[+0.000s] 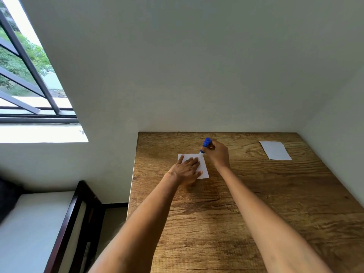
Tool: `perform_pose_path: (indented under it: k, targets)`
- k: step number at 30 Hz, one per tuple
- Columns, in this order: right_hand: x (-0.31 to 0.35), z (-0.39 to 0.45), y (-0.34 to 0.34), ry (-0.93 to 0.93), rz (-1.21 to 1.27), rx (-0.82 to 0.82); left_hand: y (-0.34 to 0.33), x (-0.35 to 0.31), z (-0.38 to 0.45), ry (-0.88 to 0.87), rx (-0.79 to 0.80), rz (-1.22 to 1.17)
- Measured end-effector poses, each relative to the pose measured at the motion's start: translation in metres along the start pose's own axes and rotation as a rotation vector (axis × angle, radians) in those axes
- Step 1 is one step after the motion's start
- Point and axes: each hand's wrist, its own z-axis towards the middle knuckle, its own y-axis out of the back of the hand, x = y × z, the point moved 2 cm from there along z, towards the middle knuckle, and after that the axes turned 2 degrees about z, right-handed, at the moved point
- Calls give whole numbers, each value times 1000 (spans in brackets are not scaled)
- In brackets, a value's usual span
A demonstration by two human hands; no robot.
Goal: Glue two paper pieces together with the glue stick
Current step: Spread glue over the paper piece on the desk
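Note:
A small white paper piece (204, 170) lies on the wooden table (246, 203) near its far left side. My left hand (187, 169) rests flat on it with straight fingers, pressing it down. My right hand (217, 153) grips a blue glue stick (205, 145), tilted, with its white tip touching the paper's far right corner. A second white paper piece (275, 150) lies alone at the table's far right, apart from both hands.
The table stands in a corner between white walls at the back and right. A barred window (29, 75) is at the left. A bed with a dark frame (65, 229) stands left of the table, below its edge.

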Motion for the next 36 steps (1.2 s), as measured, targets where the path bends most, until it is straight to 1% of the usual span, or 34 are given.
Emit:
perform_pose_path:
  k: [6,10,17,23,26,29,31,32,34,35,36]
  targets:
    - [-4,-7,1,-27,-24,6,2,1,0,-5,27,12]
    - [-8,-18,6,-38,-31,14,2,1,0,-22,40,94]
    - [-16,-41,18,-30,-56,9,1,3,1,-23,54,144]
    - [-21,-56,28,-48,-40,50,3,-3,-3,-38,52,213]
    - [-19,-60,34,-39,3,13,3,-6,-6,5,40,177]
    - [-11,-58,42,-38,96,-68,2,-15,-6,99,9,52]
    - [-6,-56,47,-50,124,-105,4,-22,-6,124,-32,-74]
    - [-4,-55,50,-58,127,-116,7,-23,-7,103,-89,-131]
    - [-1,-52,52,-62,124,-123,13,-19,-10,2,-251,-175]
    - [-1,-51,53,-59,125,-123,16,-15,-13,-59,-298,-146]
    - [0,-50,53,-59,129,-125,18,-9,-15,-118,-300,-82]
